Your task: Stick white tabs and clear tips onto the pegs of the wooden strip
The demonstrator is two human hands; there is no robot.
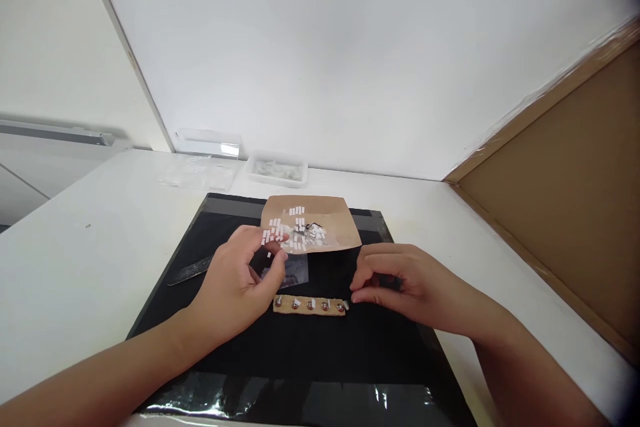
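My left hand (245,273) reaches over the front left of a brown paper sheet (345,220). Its thumb and forefinger are slightly apart, and nothing shows between them. Small white tabs (297,211) lie on the paper, some in rows and some in a loose pile (316,235). In front of it is a narrow tan strip (303,310) with several shiny round beads, some with a white tab on or beside them. Just right of the strip's end, my right hand (395,277) holds its thumb and fingertips pinched together; whatever may be between them is hidden.
A black mat (280,353) with clear tape along its edges lies under everything. A dark flat blade-like tool (190,271) and a clear film (297,270) rest on it. Behind are a white tray (277,170) and clear plastic bags (197,172). A brown board (560,180) stands right.
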